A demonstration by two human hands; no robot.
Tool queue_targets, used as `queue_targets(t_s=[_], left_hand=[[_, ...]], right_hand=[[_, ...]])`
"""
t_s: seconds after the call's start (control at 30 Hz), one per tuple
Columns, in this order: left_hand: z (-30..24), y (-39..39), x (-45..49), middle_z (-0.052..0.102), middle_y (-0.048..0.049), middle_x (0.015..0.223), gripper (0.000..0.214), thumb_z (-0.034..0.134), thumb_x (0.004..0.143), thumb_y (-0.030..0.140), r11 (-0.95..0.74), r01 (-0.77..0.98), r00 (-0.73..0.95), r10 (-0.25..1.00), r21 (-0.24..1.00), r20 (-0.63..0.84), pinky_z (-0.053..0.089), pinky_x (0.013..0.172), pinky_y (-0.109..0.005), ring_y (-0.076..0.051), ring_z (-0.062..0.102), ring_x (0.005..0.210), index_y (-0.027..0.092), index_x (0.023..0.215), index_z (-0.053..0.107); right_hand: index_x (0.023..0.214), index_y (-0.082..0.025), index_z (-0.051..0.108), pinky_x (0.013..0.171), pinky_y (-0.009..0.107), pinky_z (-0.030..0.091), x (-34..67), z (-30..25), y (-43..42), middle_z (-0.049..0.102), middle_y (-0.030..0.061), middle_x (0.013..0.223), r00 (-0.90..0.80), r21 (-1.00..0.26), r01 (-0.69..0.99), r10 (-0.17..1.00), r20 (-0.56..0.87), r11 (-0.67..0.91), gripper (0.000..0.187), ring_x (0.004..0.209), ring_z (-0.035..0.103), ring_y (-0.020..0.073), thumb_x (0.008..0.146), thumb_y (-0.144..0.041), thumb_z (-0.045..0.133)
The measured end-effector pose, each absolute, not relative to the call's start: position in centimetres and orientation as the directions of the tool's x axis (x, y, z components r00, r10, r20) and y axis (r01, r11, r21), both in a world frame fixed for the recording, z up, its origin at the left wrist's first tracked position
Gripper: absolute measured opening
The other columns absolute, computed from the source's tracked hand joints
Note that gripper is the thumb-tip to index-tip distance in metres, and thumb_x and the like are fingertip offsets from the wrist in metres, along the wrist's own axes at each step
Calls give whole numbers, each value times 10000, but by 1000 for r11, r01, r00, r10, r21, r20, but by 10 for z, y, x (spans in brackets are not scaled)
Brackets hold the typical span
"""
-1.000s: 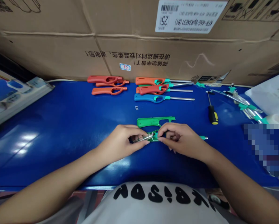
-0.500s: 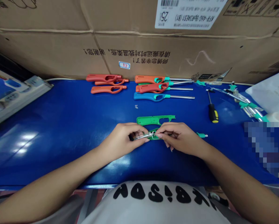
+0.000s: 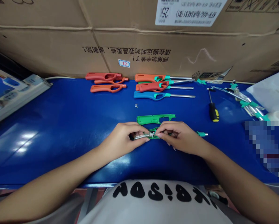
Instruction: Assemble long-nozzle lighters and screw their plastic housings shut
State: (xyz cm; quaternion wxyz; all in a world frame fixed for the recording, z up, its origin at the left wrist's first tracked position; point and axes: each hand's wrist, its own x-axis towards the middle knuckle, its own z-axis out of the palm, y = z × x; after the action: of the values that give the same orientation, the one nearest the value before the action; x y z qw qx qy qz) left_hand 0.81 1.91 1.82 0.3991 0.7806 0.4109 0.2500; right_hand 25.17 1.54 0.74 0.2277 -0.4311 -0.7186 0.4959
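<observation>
Green shell (image 3: 146, 119) near, likely for reach; left hand (image 3: 125, 137) clamped on tube (image 3: 141, 136); right hand (image 3: 178, 136) at its tip (can't tell grip).

At the centre of the frame a slim clear tube (image 3: 141, 136) slants slightly up to the right over a mostly hidden green shell half (image 3: 154, 137), below a second green half (image 3: 148, 119) lying lengthwise, its looped opening rightward, while a metal-tipped teal piece (image 3: 201, 134) lies right of centre.
</observation>
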Motion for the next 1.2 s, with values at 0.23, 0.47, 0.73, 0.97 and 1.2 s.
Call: queue_targets(t_s=[0.23,0.47,0.73,0.97,1.2], left_hand=[[13,17,9,745,-23,857,116,762,850,210,-342,412,530,844,845,83,493,660,-216,-116,666,724,189,961,789],[10,15,11,739,-24,839,119,764,845,191,-341,392,523,847,855,98,489,639,-211,-111,658,702,186,959,797],[10,14,11,746,-17,839,151,763,843,158,-365,354,534,835,861,135,493,623,-192,-99,668,694,188,986,801],[10,12,12,740,-20,836,162,760,843,149,-363,340,530,836,867,143,490,620,-200,-107,670,708,195,992,806],[7,9,15,741,-27,831,140,772,841,181,-346,332,486,860,878,155,500,621,-209,-112,679,708,177,977,805]], right_hand=[[903,-190,717,499,192,380,249,8,16,602,-18,758,-541,-876,421,840,-32,237,135,559,480,56,952,-260,613],[893,-180,718,500,187,357,250,5,16,607,-12,760,-539,-880,418,841,-41,224,146,579,465,59,949,-259,609],[874,-179,717,491,184,360,249,5,16,629,-3,763,-537,-894,405,842,-60,194,160,578,477,63,940,-282,614],[873,-179,722,481,190,361,250,5,14,618,6,769,-518,-901,414,847,-118,127,174,578,470,71,926,-308,618],[847,-165,710,455,194,349,248,7,13,573,-9,693,-492,-924,382,850,-191,13,184,538,460,69,900,-326,638]])
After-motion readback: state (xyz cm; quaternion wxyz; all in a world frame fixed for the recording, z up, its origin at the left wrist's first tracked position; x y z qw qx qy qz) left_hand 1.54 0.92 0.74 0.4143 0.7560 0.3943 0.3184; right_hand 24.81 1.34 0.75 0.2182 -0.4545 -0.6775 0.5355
